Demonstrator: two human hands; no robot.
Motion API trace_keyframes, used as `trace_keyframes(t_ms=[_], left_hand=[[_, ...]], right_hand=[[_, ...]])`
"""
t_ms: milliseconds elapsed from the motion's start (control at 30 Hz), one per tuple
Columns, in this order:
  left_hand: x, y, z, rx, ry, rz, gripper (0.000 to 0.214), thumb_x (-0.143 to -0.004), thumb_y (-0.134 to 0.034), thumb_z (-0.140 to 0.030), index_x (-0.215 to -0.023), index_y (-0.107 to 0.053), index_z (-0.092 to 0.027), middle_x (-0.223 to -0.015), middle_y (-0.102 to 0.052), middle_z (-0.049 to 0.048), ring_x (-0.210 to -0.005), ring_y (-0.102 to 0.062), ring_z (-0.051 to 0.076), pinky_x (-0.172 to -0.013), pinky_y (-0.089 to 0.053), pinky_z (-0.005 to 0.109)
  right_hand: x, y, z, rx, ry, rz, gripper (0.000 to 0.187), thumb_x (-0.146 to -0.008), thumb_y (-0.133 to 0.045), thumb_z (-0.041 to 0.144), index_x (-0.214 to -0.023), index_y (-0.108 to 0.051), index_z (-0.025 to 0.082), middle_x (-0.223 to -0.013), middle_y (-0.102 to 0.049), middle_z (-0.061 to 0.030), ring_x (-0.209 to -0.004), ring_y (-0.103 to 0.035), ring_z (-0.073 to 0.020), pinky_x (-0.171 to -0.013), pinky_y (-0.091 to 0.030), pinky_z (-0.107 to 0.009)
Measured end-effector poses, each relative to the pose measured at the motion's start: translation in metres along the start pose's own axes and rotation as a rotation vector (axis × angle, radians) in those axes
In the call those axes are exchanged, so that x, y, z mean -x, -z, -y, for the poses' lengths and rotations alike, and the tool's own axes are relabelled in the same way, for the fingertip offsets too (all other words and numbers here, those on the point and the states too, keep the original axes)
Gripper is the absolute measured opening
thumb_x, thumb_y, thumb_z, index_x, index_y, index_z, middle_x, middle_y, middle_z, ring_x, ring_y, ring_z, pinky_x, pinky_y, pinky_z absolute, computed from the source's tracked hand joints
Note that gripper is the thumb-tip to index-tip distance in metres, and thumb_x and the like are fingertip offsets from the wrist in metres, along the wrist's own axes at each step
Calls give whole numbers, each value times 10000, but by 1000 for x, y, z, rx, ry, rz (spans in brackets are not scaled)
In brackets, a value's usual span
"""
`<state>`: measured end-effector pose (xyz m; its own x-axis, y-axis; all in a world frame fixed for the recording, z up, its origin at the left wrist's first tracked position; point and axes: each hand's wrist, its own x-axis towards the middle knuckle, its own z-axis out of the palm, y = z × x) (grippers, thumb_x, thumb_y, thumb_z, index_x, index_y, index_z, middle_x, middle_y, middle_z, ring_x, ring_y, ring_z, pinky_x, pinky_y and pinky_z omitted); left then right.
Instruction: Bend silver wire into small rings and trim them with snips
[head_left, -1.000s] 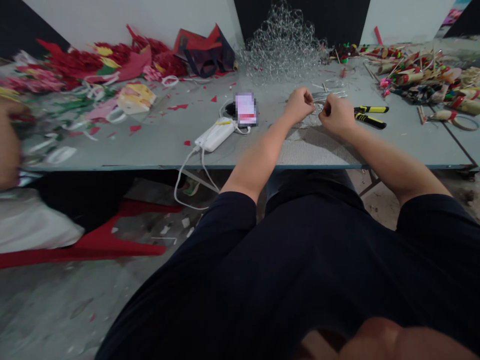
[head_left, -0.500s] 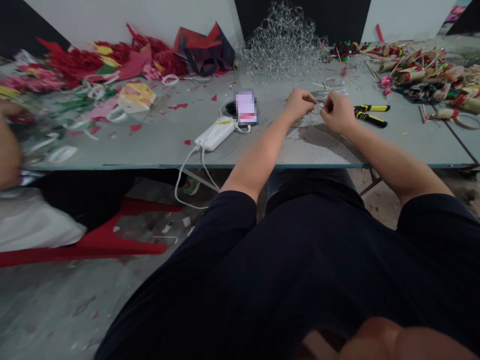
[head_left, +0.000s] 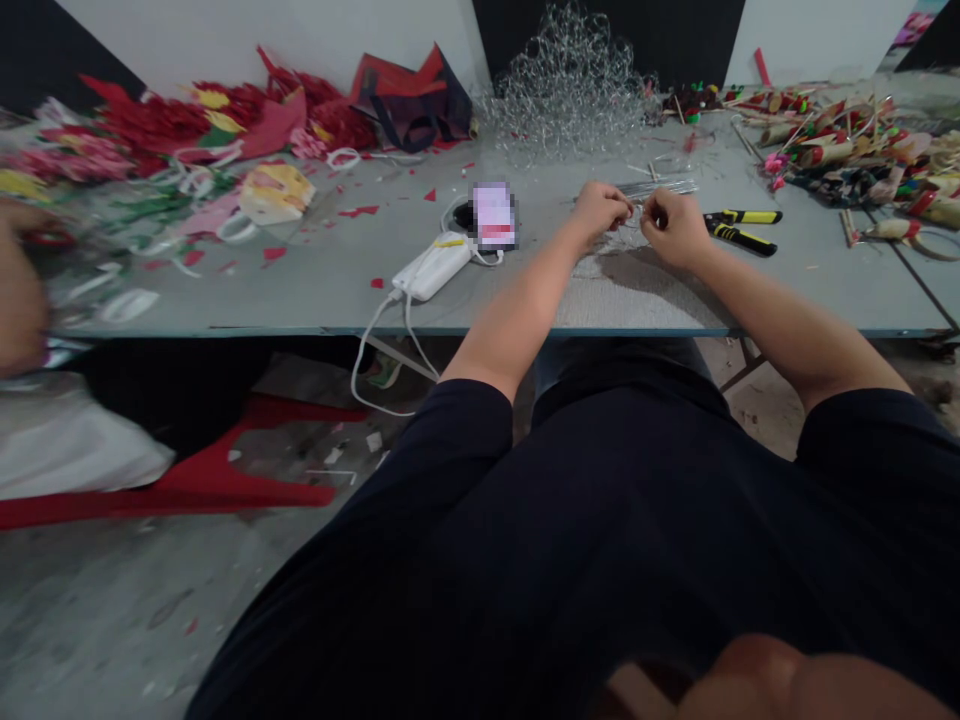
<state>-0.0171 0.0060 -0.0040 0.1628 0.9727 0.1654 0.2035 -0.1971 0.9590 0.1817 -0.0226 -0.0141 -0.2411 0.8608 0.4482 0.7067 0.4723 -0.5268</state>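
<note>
Head: left hand [head_left: 602, 212], right hand [head_left: 675, 228] both near-closed, contents unclear, room before table edge [head_left: 637, 331]

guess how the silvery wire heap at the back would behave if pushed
The wire heap would probably feel light for its size, as gaps show through it. Its loops look tangled, so neighbouring pieces may drag along together.

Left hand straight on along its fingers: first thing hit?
Likely the right hand, its curled fingers facing the left hand across a small gap; depth is unclear, as is anything thin between.
</note>
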Motion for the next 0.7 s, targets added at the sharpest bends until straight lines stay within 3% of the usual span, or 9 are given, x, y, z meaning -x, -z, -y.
trace_keyframes(t_ms=[233,300,367,433,467,500,533,600,700], left_hand=[[1,2,-6,11,35,-36,384,-916,-791,54,-675,-677,-223,-702,-629,6,-712,-557,153,-703,-459,260],[2,4,-10,-5,59,-42,370,-907,-806,26,-663,-688,-226,-722,-654,16,-705,-559,153,-709,-469,276],[4,6,-13,-35,75,-47,340,-903,-843,-23,-675,-712,-239,-729,-670,26,-734,-592,173,-720,-493,289],[6,8,-16,-64,78,-49,319,-885,-885,-74,-683,-715,-253,-717,-678,33,-779,-644,201,-737,-523,305],[6,9,-17,-69,75,-48,315,-874,-889,-86,-678,-709,-255,-710,-680,35,-794,-664,209,-748,-532,313],[7,10,-18,-66,71,-46,313,-865,-879,-83,-669,-702,-251,-707,-681,37,-801,-674,208,-761,-536,319],[7,11,-18,-58,71,-44,312,-857,-864,-72,-660,-695,-246,-707,-681,37,-802,-678,203,-776,-537,323],[9,12,-21,-44,87,-45,309,-842,-835,-45,-651,-687,-238,-707,-673,38,-806,-680,198,-804,-537,330],[15,14,-29,-56,144,-44,312,-815,-831,-33,-650,-672,-245,-696,-658,38,-841,-698,219,-841,-546,340]], right_hand=[[-14,-9,-19,-232,79,-17,581,-1004,-933,833,-969,-719,293,-914,-686,-80,-850,-622,-307,-848,-570,-520],[-22,-1,-25,-266,56,-67,641,-1038,-902,916,-1021,-775,288,-954,-716,-81,-847,-588,-284,-835,-547,-502],[-27,18,-34,-152,3,-85,617,-1144,-892,891,-1136,-821,278,-1052,-779,-88,-922,-589,-272,-896,-559,-486],[-25,44,-45,92,-39,31,433,-1273,-890,653,-1340,-853,227,-1252,-836,-135,-1034,-657,-279,-1023,-591,-495],[-23,59,-51,145,-52,71,377,-1251,-963,503,-1420,-863,181,-1338,-841,-179,-1092,-696,-301,-1088,-591,-522],[-19,73,-57,181,-68,110,472,-1158,-1081,394,-1491,-868,137,-1429,-828,-236,-1203,-720,-352,-1168,-572,-567],[-15,85,-62,236,-90,172,702,-1071,-1173,351,-1630,-835,94,-1574,-774,-308,-1411,-690,-435,-1272,-519,-616],[-9,103,-70,466,-249,403,1112,-1056,-1207,473,-1931,-629,103,-1853,-552,-395,-1707,-501,-588,-1336,-455,-712],[-7,110,-72,599,-385,525,1052,-1210,-1060,541,-2017,-530,122,-1936,-421,-427,-1773,-437,-634,-1351,-435,-746]])
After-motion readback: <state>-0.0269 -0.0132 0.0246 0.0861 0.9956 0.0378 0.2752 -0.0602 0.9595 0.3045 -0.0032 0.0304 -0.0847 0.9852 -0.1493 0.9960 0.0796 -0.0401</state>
